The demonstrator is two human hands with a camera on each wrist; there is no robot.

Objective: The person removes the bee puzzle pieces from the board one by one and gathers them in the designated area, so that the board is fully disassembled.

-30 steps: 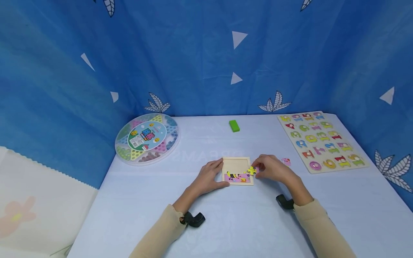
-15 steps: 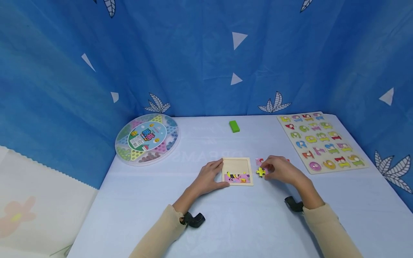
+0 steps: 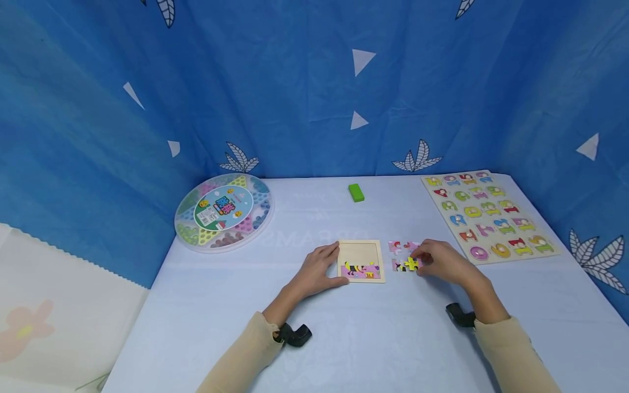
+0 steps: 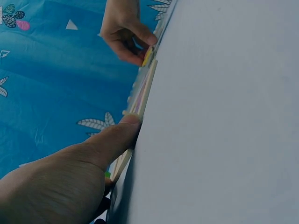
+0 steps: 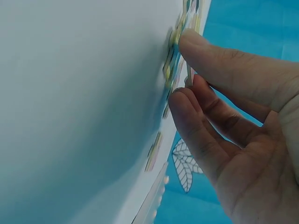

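Note:
A small square wooden puzzle tray [image 3: 358, 249] lies on the white table, with a strip of pink, yellow and black picture pieces [image 3: 361, 271] along its near side. My left hand [image 3: 319, 270] holds the tray's left side, thumb at the near edge and fingers at the far corner. Thumb and fingertips of my right hand [image 3: 439, 262] pinch a yellow-and-pink jigsaw piece [image 3: 411, 265] to the right of the tray. In the right wrist view that piece [image 5: 189, 74] is seen edge-on between the fingers. Several pink jigsaw pieces [image 3: 395, 246] lie close by, some partly covered.
A round Chinese checkers set [image 3: 223, 213] sits at the back left. At the back right lies a wooden number puzzle board [image 3: 491, 218]. One green block [image 3: 356, 192] is near the back edge, before a blue curtain [image 3: 304, 82].
My right hand has moved right, away from the tray's right edge, carrying the yellow-and-pink jigsaw piece over beside the loose ones. My left hand stays on the tray.

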